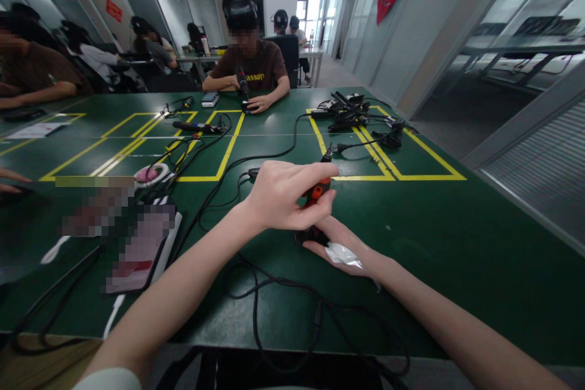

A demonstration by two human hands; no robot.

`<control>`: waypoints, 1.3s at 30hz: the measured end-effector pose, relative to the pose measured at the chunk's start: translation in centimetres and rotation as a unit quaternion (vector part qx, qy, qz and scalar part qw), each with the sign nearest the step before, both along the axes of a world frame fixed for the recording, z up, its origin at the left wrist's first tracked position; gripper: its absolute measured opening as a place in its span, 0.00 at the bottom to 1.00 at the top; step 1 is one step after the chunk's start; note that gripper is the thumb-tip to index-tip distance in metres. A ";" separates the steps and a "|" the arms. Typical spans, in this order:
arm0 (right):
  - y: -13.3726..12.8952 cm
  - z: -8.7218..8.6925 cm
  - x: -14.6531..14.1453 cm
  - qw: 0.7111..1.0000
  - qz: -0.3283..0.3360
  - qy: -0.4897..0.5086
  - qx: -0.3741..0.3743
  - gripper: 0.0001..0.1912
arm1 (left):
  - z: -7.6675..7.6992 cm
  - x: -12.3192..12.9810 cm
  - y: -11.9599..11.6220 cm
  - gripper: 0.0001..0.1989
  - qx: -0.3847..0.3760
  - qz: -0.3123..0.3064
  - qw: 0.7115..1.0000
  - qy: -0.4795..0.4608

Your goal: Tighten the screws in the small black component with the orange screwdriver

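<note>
In the head view, the person's left hand point(287, 195) and right hand point(331, 234) hold a black-and-orange tool point(319, 191) at centre, over a green table point(457, 244). Yellow tape point(432, 177) marks ten and one o'clock; another person point(251, 64) sits near twelve.

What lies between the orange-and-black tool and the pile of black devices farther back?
In the head view, a black plug on its cable lies on the green table between the tool and the pile.

"assup" on the brown shirt point(273, 61), perhaps partly hidden.
</note>
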State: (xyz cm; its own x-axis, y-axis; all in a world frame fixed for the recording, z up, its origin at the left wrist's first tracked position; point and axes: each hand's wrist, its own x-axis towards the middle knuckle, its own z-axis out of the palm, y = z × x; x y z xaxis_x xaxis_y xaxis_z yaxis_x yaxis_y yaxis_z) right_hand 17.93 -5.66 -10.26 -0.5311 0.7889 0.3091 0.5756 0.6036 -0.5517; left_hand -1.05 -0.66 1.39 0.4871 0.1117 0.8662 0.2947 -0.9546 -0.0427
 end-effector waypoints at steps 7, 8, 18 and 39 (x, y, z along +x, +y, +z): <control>0.0 -0.1 0.0 1.000 0.006 0.007 0.006 0.12 | 0.2 -0.1 0.2 0.11 0.018 -0.028 0.999 0.009; 0.0 -0.1 0.0 1.000 0.006 0.009 0.008 0.12 | 0.2 -0.2 0.2 0.12 0.017 -0.034 0.999 0.011; 0.0 0.0 0.0 1.000 0.003 0.000 -0.001 0.11 | 0.3 -0.1 0.1 0.07 0.012 -0.004 1.000 -0.010; 0.0 0.2 0.0 1.000 0.000 -0.012 -0.021 0.14 | 0.3 0.1 -0.4 0.02 -0.097 -0.008 0.995 -0.032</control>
State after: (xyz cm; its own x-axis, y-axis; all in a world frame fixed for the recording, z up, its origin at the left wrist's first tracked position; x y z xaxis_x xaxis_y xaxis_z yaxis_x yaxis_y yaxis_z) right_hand 17.97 -5.67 -10.10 -0.5374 0.8011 0.2637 0.5889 0.5802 -0.5626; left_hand -0.98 -1.04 1.67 0.4352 0.2723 0.8582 0.2765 -0.9475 0.1604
